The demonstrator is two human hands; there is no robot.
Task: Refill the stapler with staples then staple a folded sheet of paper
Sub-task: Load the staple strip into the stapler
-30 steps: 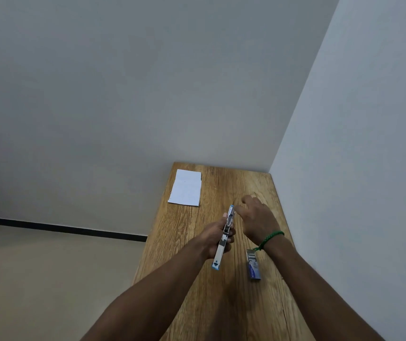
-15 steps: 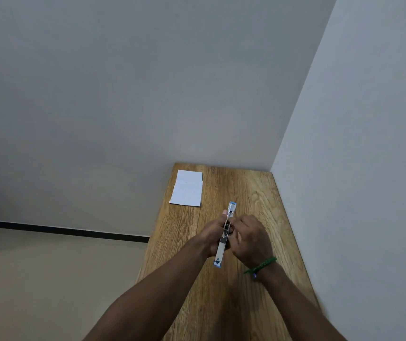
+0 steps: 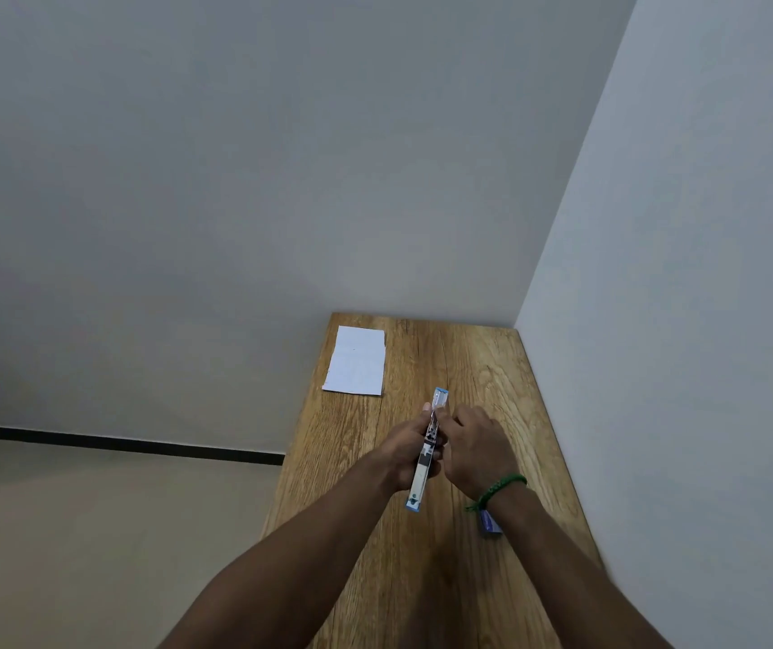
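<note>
A long, narrow blue and silver stapler [image 3: 422, 480], swung open flat, is held above the wooden table [image 3: 469, 367]. My left hand [image 3: 405, 449] grips its middle from the left. My right hand [image 3: 471, 449], with a green band on the wrist, presses its fingertips against the stapler's middle from the right; whether it holds staples is hidden. A small blue staple box [image 3: 490, 524] lies on the table, mostly covered by my right wrist. A folded white sheet of paper [image 3: 356, 360] lies flat at the table's far left corner.
The narrow table sits in a room corner, with a wall along its right edge and another at its far end. Its left edge drops off to a beige floor [image 3: 94, 531].
My right hand came back from the far side of the table onto the stapler's middle. The left hand kept its grip; the stapler barely moved.
</note>
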